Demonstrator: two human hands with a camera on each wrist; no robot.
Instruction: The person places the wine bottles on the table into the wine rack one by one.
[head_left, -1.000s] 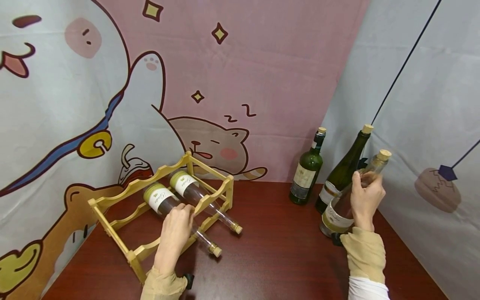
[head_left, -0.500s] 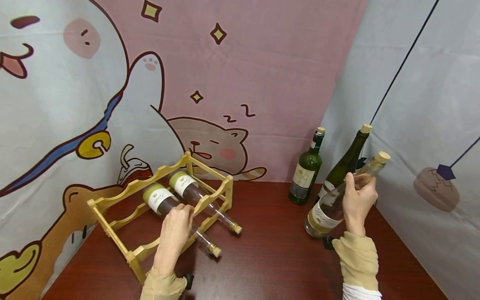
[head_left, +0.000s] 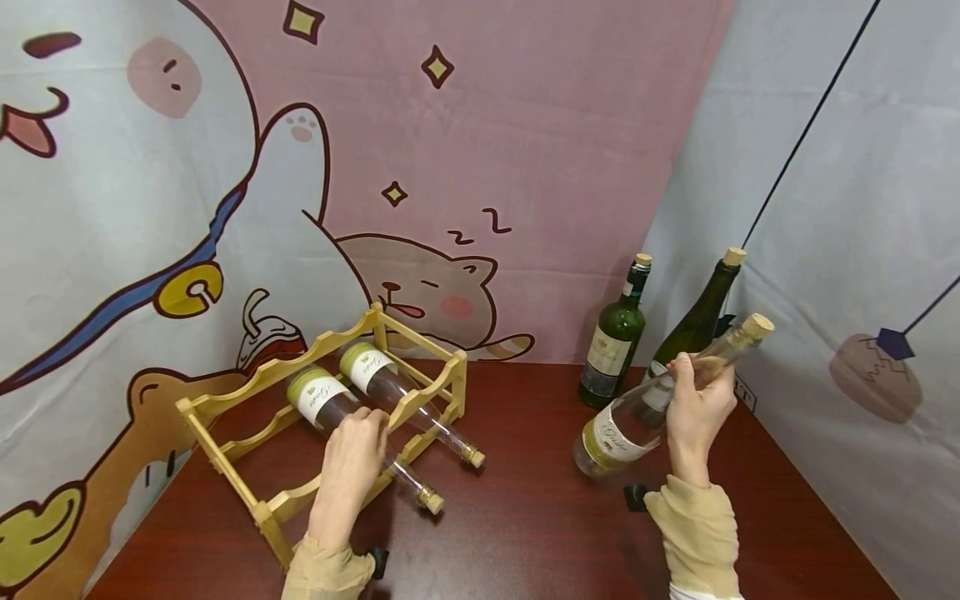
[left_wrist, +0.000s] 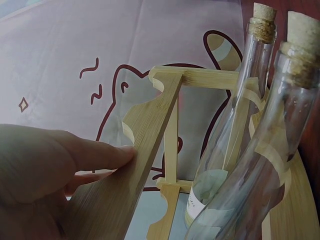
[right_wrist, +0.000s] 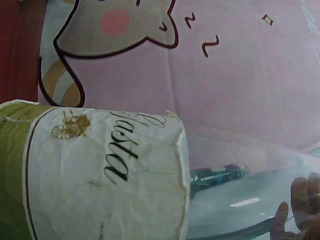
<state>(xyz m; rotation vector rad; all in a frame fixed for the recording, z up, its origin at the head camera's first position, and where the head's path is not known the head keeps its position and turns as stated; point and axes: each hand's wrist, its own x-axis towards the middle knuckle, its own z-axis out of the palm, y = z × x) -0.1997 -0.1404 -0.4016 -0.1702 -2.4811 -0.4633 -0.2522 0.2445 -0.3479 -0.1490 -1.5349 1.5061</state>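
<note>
My right hand (head_left: 699,408) grips a clear corked wine bottle (head_left: 609,440) around its upper part. The bottle is tilted, cork up to the right and base down to the left over the table; its cream label (right_wrist: 110,170) fills much of the right wrist view. On the left, my left hand (head_left: 354,458) holds the front top rail (left_wrist: 117,187) of a wooden wine rack (head_left: 459,379), fingers over the wood. Two clear corked bottles lie in the rack: one (head_left: 317,393) passes under that hand, the other (head_left: 369,367) is beside it, both with necks toward me.
At the back right stand a green wine bottle (head_left: 609,358) and a taller dark green one (head_left: 697,325), partly hidden behind the held bottle. The reddish-brown table (head_left: 517,533) spans between rack and bottles. A printed cloth backdrop (head_left: 570,167) hangs behind and to the right.
My right hand has carried the clear bottle left, away from the green bottles, and it leans further over, its base swinging left. My left hand has stayed on the rack.
</note>
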